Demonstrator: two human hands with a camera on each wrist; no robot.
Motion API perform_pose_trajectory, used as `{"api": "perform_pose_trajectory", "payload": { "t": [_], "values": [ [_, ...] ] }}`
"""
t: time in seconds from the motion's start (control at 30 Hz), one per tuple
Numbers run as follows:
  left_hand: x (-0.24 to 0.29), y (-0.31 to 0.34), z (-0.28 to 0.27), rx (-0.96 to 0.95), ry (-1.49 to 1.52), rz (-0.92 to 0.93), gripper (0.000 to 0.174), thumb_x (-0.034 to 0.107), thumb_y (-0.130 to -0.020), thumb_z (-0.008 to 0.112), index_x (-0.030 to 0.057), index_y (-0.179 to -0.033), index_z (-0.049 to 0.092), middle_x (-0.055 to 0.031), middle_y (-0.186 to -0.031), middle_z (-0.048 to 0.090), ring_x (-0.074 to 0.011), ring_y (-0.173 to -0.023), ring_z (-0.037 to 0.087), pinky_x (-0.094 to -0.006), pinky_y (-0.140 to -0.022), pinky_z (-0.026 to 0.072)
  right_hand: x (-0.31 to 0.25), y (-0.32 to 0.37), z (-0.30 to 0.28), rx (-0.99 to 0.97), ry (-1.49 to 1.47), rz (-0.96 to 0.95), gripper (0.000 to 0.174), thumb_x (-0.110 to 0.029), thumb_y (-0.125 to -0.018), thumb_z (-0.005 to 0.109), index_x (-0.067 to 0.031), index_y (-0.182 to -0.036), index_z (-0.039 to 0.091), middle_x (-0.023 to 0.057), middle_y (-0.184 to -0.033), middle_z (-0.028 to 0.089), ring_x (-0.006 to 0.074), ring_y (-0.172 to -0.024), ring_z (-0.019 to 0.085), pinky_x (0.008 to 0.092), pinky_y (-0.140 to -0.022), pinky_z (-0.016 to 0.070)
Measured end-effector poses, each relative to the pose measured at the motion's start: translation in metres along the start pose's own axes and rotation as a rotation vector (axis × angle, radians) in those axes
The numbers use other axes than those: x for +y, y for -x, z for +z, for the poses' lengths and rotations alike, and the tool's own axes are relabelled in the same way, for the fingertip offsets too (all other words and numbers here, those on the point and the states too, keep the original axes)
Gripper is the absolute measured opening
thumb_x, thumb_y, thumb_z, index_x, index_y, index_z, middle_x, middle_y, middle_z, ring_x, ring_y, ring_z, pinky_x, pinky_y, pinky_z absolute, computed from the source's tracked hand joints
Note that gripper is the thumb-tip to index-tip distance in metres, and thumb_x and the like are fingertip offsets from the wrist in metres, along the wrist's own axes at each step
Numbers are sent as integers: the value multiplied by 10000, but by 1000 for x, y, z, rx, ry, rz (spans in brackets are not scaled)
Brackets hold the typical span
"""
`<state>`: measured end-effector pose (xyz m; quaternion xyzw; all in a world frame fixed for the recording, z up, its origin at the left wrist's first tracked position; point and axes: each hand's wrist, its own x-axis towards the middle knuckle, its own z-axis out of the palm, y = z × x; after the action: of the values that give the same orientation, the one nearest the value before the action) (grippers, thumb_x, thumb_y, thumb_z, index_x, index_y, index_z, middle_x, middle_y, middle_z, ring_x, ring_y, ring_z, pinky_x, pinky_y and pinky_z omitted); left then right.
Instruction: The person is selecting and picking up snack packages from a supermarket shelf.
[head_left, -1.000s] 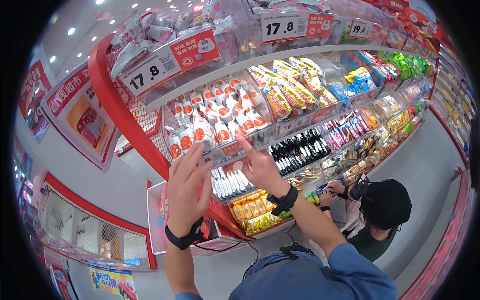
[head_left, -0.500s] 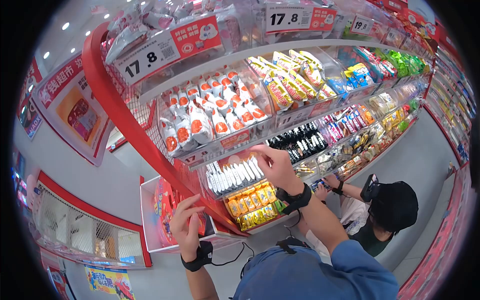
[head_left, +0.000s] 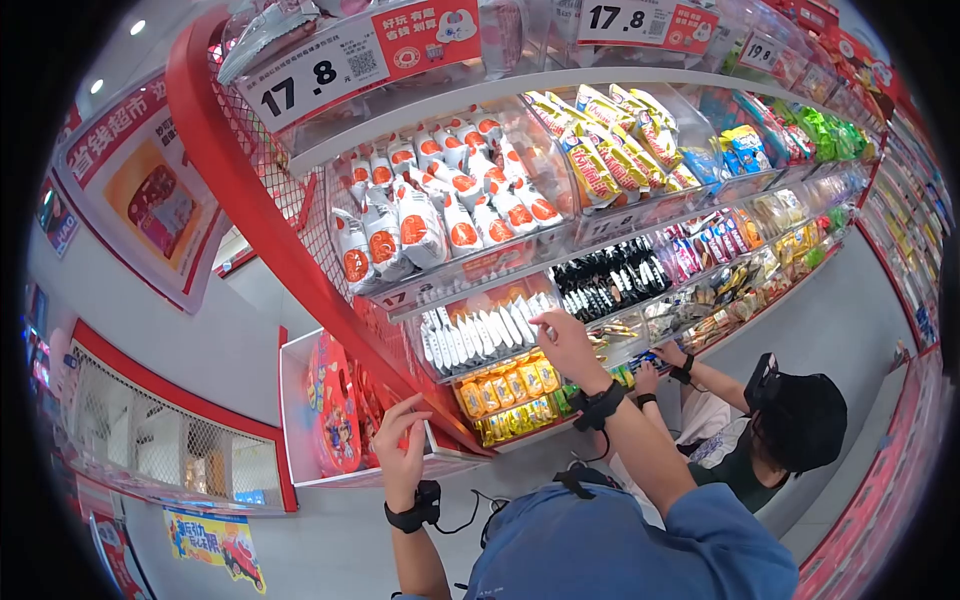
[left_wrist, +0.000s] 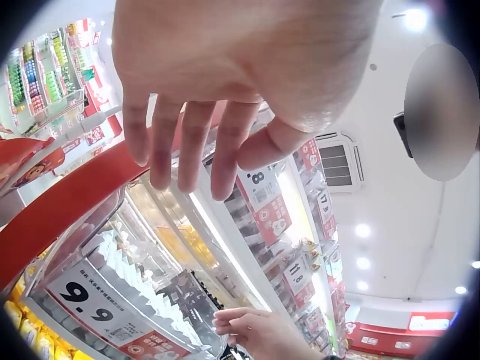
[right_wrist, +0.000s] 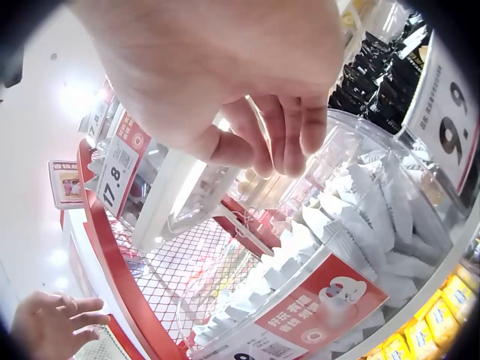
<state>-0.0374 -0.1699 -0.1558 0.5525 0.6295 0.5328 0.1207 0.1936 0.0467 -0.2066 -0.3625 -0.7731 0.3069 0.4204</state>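
My right hand (head_left: pixel 568 348) hovers at the right end of a row of white packets (head_left: pixel 478 332), its fingers loosely bent and nothing held. In the right wrist view those white packets (right_wrist: pixel 360 210) stand in a clear bin below and beyond the fingertips. My left hand (head_left: pixel 402 455) hangs lower, in front of the red end frame (head_left: pixel 300 290), with no item in it. The left wrist view shows its fingers (left_wrist: pixel 193 142) extended and a little apart. Above the white packets is a bin of white bags with orange-red prints (head_left: pixel 420 225).
Black packets (head_left: pixel 615 278) lie right of the white ones, orange packets (head_left: pixel 508 388) below. Yellow-and-red bags (head_left: pixel 600 165) fill an upper bin. A person in a black cap (head_left: pixel 800 420) crouches at the right by the lower shelves. A box with red packages (head_left: pixel 335 415) stands left.
Both hands have come down from before the upper bin; the left has dropped away from the shelf, the right sits by the white packets. Their fingers have relaxed. The head view has shifted.
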Motion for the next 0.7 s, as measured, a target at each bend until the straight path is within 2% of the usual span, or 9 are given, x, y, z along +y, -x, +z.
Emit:
{"api": "perform_pose_trajectory", "payload": {
  "t": [0.07,0.1,0.2,0.23,0.37,0.4,0.5,0.7],
  "values": [
    [2,0,-1,-2,25,-59,165,4,-857,574,-24,-946,711,-151,-1172,680,-227,-1012,634,-329,-881,482,10,-4,14,95,172,-236,304,-80,-864,614,-42,-1165,628,130,-1166,643,260,-1047,625,379,-894,485],
    [3,0,-2,-5,37,-88,164,-3,-846,579,-20,-939,713,-154,-1163,683,-257,-1046,638,-356,-913,480,7,-2,17,-29,244,-192,458,-197,-893,626,-55,-1320,541,167,-1364,546,329,-1285,490,458,-1073,371],
    [6,-3,-3,3,-7,-31,163,-4,-846,578,-21,-939,712,-149,-1158,684,-254,-1039,640,-351,-909,482,-5,-6,36,-61,438,-259,556,-307,-925,607,-50,-1401,480,183,-1458,463,321,-1342,442,458,-1096,341],
    [6,-3,-3,-1,-3,-35,163,-5,-847,578,-22,-939,711,-150,-1157,684,-251,-1034,640,-351,-907,483,2,-8,44,-87,476,-269,595,-344,-938,590,-41,-1431,452,196,-1499,409,326,-1385,392,455,-1109,321],
    [1,-3,-2,-25,23,-73,162,-5,-850,576,-22,-938,711,-150,-1147,685,-248,-1015,641,-348,-894,487,7,-11,63,23,569,-286,588,-357,-932,589,-43,-1414,470,192,-1482,430,326,-1360,422,466,-1092,324],
    [2,-3,-2,-35,33,-89,162,-5,-851,576,-22,-938,711,-150,-1144,685,-248,-1010,642,-348,-890,488,8,-9,65,29,571,-290,580,-358,-933,586,-44,-1409,476,191,-1479,433,325,-1359,424,466,-1084,324],
    [11,-10,5,-106,4,17,159,0,-857,578,-16,-936,714,-145,-1125,689,-254,-1006,642,-350,-885,487,11,-9,67,28,557,-290,555,-350,-937,580,-47,-1394,493,186,-1473,440,320,-1349,433,459,-1061,332],
    [1,-11,30,-125,56,-28,125,30,-866,596,-18,-904,705,-128,-1114,694,-255,-994,645,-353,-885,489,11,-8,65,21,542,-279,537,-335,-935,573,-47,-1384,503,179,-1478,438,305,-1336,444,460,-1058,341]
  ]
}}
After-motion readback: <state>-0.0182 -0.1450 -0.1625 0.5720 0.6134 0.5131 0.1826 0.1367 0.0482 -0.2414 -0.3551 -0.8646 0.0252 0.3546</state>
